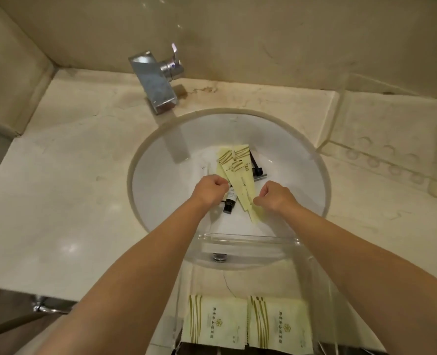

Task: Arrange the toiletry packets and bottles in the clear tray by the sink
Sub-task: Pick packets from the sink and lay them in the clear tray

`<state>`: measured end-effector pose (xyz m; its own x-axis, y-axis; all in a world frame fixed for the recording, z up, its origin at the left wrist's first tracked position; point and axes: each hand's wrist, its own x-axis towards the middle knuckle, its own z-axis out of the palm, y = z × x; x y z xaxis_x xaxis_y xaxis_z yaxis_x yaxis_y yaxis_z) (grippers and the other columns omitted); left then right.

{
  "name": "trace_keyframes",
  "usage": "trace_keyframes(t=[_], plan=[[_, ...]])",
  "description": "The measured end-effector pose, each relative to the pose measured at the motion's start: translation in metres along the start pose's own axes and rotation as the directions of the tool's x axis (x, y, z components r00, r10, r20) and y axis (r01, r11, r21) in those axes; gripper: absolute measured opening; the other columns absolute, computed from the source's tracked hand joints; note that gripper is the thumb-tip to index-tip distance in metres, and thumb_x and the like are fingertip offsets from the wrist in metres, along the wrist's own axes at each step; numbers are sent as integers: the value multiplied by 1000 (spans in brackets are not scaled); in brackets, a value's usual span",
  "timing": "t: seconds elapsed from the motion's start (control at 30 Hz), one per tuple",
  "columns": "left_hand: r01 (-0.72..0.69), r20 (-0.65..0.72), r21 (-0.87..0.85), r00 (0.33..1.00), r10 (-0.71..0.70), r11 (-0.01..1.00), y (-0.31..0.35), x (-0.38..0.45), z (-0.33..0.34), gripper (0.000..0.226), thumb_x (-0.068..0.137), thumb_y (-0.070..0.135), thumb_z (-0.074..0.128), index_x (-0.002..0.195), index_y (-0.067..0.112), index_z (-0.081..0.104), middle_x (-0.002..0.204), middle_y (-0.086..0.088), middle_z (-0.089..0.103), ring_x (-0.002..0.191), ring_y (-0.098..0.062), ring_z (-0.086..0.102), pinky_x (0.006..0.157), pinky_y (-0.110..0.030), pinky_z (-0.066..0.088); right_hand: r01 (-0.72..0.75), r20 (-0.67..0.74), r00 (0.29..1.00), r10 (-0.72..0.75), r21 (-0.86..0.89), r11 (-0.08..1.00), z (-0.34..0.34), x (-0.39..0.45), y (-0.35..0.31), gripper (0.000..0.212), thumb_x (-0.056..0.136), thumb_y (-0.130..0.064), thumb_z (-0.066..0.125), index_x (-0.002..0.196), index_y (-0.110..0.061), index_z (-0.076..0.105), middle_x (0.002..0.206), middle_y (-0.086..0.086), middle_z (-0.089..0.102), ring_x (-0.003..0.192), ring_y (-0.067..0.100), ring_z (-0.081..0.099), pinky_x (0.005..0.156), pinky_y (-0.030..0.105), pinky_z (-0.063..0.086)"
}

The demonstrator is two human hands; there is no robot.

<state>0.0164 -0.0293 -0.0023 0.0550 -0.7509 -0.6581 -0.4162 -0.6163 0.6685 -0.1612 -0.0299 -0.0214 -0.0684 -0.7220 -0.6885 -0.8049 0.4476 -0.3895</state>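
Several long pale-yellow packets [238, 172] lie fanned out in the clear tray [248, 238], which sits over the white sink basin [166, 190]. My left hand [212, 188] has its fingers curled and pinches the packets' left edge. My right hand [276, 197] pinches the lower end of a long packet [249, 201]. A small dark bottle [229, 204] lies under the packets, just below my left hand. Black items [257, 167] poke out on the packets' right; what they are is unclear. Two square yellow packets [217, 321] [280, 325] lie side by side at the tray's near end.
A chrome faucet [156, 83] stands behind the basin on the beige marble counter [58, 175]. A clear bumpy mat [391, 149] lies on the counter at the right. The sink drain [220, 257] shows through the tray. Walls close in at the back and left.
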Motion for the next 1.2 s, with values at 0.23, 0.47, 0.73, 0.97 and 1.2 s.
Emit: trace_keyframes(t=[0.23, 0.47, 0.73, 0.97, 1.2], plan=[[42, 79, 4, 996, -42, 999, 14, 32, 16, 40, 94, 15, 56, 133, 11, 55, 137, -11, 54, 118, -28, 57, 69, -27, 49, 8, 31, 1000, -1, -239, 971, 19, 19, -6, 49, 77, -44, 65, 115, -23, 42, 103, -1, 60, 89, 22, 61, 65, 32, 44], [16, 23, -23, 1000, -15, 1000, 17, 49, 22, 38, 93, 12, 57, 130, 7, 59, 137, -10, 56, 122, -28, 56, 89, -30, 46, -2, -21, 1000, -6, -361, 933, 27, 28, -13, 53, 82, -37, 65, 124, -18, 39, 98, 3, 56, 80, 22, 52, 65, 31, 41], [-33, -237, 12, 971, 35, 999, 12, 48, 10, 13, 83, 15, 71, 94, 9, 73, 104, -2, 68, 101, -19, 62, 85, -28, 50, -87, 51, 994, 95, -141, 986, 21, 29, 0, 31, 82, -24, 61, 104, -15, 41, 98, 6, 56, 87, 26, 58, 67, 34, 46], [33, -259, -163, 963, -75, 986, 24, 29, -9, 26, 81, 14, 66, 94, 16, 43, 91, -2, 56, 79, -19, 58, 64, -31, 51, -63, 95, 994, 57, 58, 996, 4, 16, -7, 15, 80, -7, 53, 72, -15, 42, 82, 9, 53, 78, 29, 57, 65, 34, 44], [93, -57, -480, 989, -137, 872, 37, -2, -27, 6, 93, 6, 48, 95, 10, 45, 106, -21, 65, 72, -33, 71, 74, -47, 61, 23, -31, 999, -18, 172, 985, -9, -11, -16, 31, 92, -22, 54, 68, -17, 34, 68, -1, 39, 58, 14, 35, 54, 29, 27]])
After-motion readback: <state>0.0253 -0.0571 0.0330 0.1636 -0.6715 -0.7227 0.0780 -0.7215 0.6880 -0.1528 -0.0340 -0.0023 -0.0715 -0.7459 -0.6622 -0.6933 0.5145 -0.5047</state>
